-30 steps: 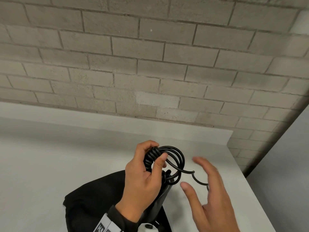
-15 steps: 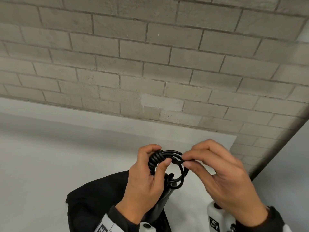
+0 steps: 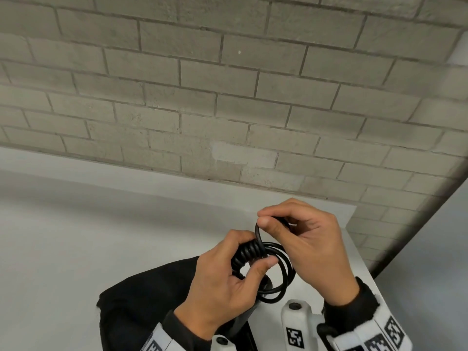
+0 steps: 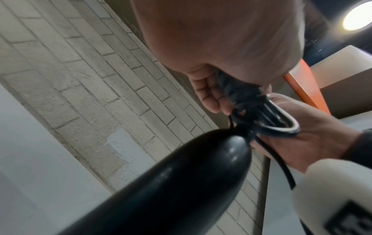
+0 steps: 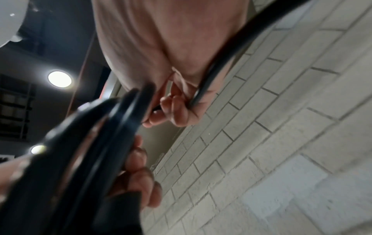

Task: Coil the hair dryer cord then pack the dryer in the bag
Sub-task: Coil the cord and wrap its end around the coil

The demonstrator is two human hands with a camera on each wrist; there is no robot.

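In the head view the black cord (image 3: pixel 277 272) is wound into loops above the table. My left hand (image 3: pixel 228 279) grips the bundle where the cord is wrapped tight around it, thumb pressed over the loops. My right hand (image 3: pixel 304 244) pinches the free end of the cord just above the bundle, between thumb and forefinger. The dryer's glossy black body (image 4: pixel 181 182) fills the lower part of the left wrist view, under my left hand (image 4: pixel 211 95). The right wrist view has my right hand's fingers (image 5: pixel 177 111) curled around the cord (image 5: pixel 221 60). The black bag (image 3: pixel 147 305) lies on the table below my hands.
A white table (image 3: pixel 63 249) runs along a grey brick wall (image 3: pixel 228 97); its right edge (image 3: pixel 364 269) drops off close beside my right hand. White wrist mounts with square markers (image 3: pixel 296 335) sit on both forearms.
My right hand came in from open and apart, took the cord's loose end, and has lifted it up over the bundle. My left hand keeps its grip on the loops.
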